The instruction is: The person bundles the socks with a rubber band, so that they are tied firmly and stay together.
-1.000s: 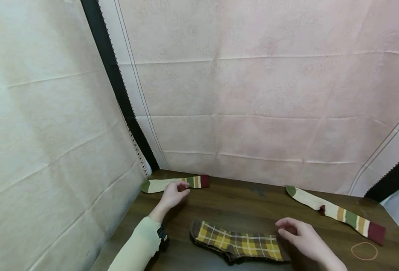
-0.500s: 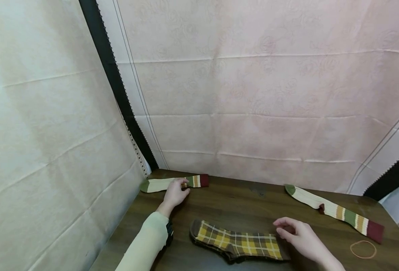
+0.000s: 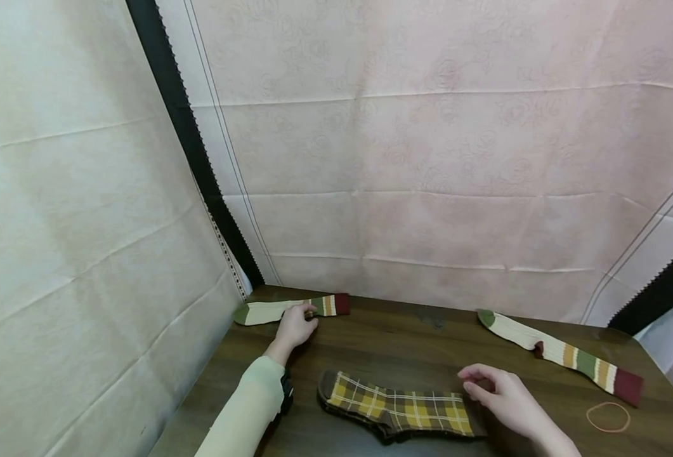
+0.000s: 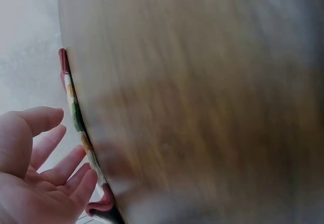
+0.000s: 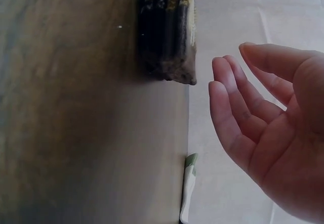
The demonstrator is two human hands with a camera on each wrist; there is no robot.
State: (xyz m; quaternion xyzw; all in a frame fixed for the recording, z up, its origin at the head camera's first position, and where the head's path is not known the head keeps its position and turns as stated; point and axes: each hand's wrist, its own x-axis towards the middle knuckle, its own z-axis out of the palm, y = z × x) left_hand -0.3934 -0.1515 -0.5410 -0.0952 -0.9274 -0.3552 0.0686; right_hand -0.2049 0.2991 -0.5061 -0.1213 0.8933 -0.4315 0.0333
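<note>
My left hand (image 3: pixel 294 329) is at a cream striped sock (image 3: pixel 264 311) with green toe and maroon cuff, lying flat at the back left. In the left wrist view its fingers (image 4: pixel 68 167) are loosely bent beside the sock (image 4: pixel 76 115), with nothing between thumb and fingertips; contact is hard to tell. A folded stack of yellow-and-brown plaid socks (image 3: pixel 399 409) lies at the front middle. Beside its cuff end hovers my right hand (image 3: pixel 502 397), fingers relaxed and apart from the fabric, as the right wrist view shows of the hand (image 5: pixel 273 123) and stack (image 5: pixel 167 32).
A matching striped sock (image 3: pixel 553 349) lies slanted at the right of the brown wooden table (image 3: pixel 393 352). Near it is a thin orange rubber band (image 3: pixel 610 432). Pale cloth walls (image 3: pixel 427 158) rise behind the table and on the left.
My left hand has reached slightly farther toward the back over the striped sock. My right hand stays beside the plaid socks. The head view has shifted a little.
</note>
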